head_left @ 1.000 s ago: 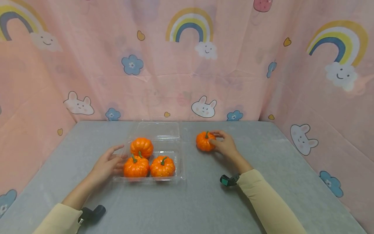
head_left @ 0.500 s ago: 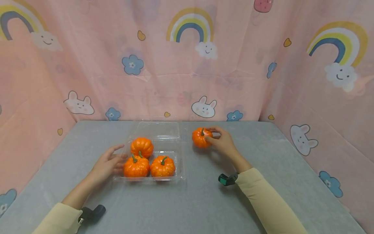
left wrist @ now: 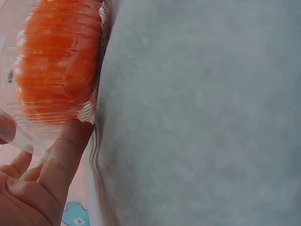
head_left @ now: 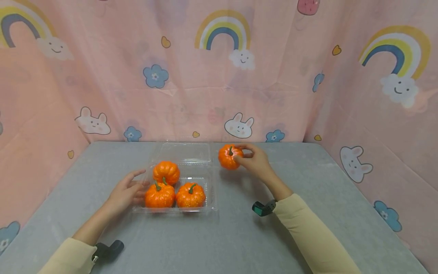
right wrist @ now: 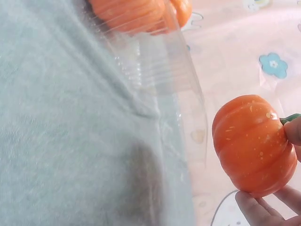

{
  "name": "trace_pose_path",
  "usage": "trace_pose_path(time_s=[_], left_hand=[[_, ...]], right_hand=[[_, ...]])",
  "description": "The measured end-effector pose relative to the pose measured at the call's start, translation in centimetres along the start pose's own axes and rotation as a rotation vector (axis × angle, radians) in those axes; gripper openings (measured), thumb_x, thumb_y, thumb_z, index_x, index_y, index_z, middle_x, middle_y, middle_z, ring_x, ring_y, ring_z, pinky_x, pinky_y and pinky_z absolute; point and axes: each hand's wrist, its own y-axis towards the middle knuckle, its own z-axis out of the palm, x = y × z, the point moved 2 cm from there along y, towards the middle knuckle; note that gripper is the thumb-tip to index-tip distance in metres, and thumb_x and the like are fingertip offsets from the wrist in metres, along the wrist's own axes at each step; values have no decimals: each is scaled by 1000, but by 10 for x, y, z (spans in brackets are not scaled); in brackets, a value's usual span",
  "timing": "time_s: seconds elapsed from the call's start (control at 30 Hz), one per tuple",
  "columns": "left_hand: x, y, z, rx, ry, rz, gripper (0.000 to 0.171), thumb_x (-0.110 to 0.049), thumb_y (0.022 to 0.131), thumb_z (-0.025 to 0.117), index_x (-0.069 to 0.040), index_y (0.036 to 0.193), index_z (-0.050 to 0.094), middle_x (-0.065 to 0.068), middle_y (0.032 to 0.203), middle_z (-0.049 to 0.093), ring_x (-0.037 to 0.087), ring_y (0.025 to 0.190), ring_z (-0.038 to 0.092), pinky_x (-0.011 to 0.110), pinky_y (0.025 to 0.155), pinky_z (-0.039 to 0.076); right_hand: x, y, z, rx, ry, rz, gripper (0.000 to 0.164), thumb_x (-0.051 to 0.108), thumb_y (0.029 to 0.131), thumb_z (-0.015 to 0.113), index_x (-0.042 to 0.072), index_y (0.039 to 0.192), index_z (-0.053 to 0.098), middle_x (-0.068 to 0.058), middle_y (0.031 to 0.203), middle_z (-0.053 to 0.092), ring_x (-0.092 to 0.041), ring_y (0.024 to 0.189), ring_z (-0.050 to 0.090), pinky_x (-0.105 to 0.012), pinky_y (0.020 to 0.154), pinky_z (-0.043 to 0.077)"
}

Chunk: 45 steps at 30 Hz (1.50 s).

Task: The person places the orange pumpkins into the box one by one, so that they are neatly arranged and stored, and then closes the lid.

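Note:
My right hand (head_left: 254,161) holds a small orange pumpkin (head_left: 230,156) with a green stem, raised above the table to the right of a clear plastic clamshell box (head_left: 215,190). In the right wrist view, the thumb is by the stem and the fingertips are under the pumpkin (right wrist: 254,146). The box lies with its lid (head_left: 186,151) folded back. Three more pumpkins sit in it: one at the back left (head_left: 166,172), one at the front left (head_left: 159,196) and one at the front right (head_left: 190,195). My left hand (head_left: 124,194) has its fingers extended, fingertips right at the box's left wall.
A grey cloth covers the table (head_left: 236,236). Behind and at both sides hangs a pink curtain (head_left: 219,102) with rainbows and rabbits. Each wrist wears a dark camera, one on the left (head_left: 108,250) and one on the right (head_left: 264,208).
My right hand has lifted the pumpkin off the table and moved it leftward, closer to the box. The left hand and the other pumpkins stay in place.

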Motion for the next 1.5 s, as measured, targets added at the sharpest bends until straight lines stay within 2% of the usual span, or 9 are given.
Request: trace_pose_path(time_s=[0.3,0.67,0.8,1.03,1.2,1.5], left_hand=[[0,-1,1,1,5,-10,55,-21,102,40,-6,152,21,33,139,47,30,101,67,36,81,59],[-1,0,0,-8,2,14,55,-20,102,41,-5,151,22,34,137,47,31,99,68,36,80,59],[-2,-1,0,-10,-2,16,54,-19,102,41,-5,151,22,35,137,47,32,99,68,36,80,59],[-1,0,0,-9,-3,13,54,-20,102,41,-5,151,22,35,137,47,31,99,68,36,80,59],[-1,0,0,-8,-4,18,54,-19,102,41,-5,151,22,35,137,47,32,100,68,36,80,59],[0,0,0,-11,-2,15,55,-21,103,41,-5,151,21,34,137,47,33,101,67,36,80,59]], right_hand=[[20,-4,8,-8,-18,-129,36,18,86,70,12,121,63,-10,128,60,-33,110,60,-45,88,56],[35,-3,19,15,-21,-221,36,15,85,71,11,120,64,-9,129,60,-31,115,59,-46,90,55],[38,-3,25,27,-34,-238,34,14,85,72,13,119,64,-8,127,60,-28,116,58,-44,91,55],[43,-4,37,48,-35,-275,31,10,84,71,11,114,66,-9,122,59,-27,108,59,-42,87,57],[46,-5,45,64,-50,-268,30,9,84,71,13,114,66,-7,122,58,-24,106,59,-40,86,57],[51,-8,57,107,-48,-317,30,6,83,71,9,112,67,-12,123,58,-27,106,59,-37,83,59]])
